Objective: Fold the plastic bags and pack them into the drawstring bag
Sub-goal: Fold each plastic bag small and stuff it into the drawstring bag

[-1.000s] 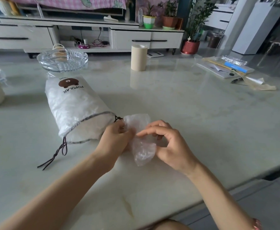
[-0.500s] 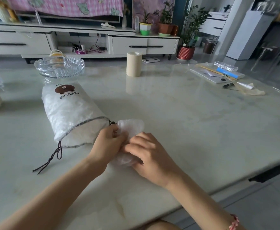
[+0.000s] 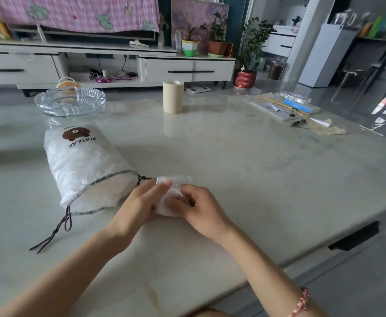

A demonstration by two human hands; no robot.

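A: Where is the plastic bag (image 3: 168,212) now?
B: On the table (image 3: 256,170), just beside the drawstring bag (image 3: 82,165) and its mouth; it is a tighter wad than a second ago.
A: And the hands?
B: Left hand (image 3: 139,207) and right hand (image 3: 201,209) both grip it, fingers curled; the right has closed in on the left.

A small, crumpled, clear plastic bag (image 3: 175,180) is bunched into a wad on the tabletop, held between the left hand (image 3: 139,207) and right hand (image 3: 199,207). Just left of the left hand lies the stuffed white drawstring bag (image 3: 82,161), on its side. Its mouth faces the hands and its dark cords (image 3: 57,229) trail loose.
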